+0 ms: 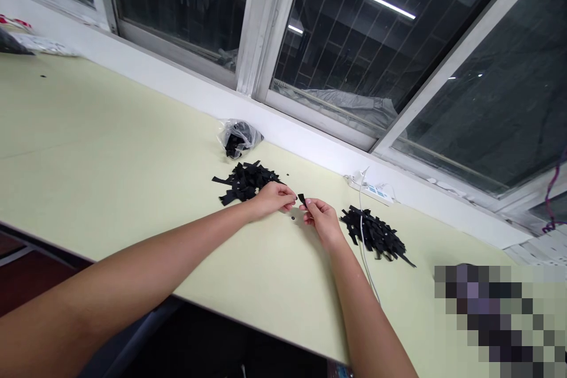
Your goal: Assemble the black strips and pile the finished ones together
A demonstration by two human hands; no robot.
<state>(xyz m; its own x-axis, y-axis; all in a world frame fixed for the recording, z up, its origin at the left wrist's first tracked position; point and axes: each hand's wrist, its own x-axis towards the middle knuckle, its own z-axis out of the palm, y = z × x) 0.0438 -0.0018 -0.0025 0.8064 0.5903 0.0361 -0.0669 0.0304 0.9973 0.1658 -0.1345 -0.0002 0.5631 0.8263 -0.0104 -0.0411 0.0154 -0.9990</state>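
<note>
Fingers [313,207] of the right hand [324,221] pinch one strip [302,198], between two piles [375,233].

Reaching in from the lower left with the bare left arm [146,271], slanting up toward the right. Reaching up from the lower right with the bare right arm [370,307], leaning toward the left. Bringing left hand [272,199] and right hand [321,220] near each other, without touching. Pinching with thumb and fingers on both, curling the right hand's lower fingers inward.
</note>
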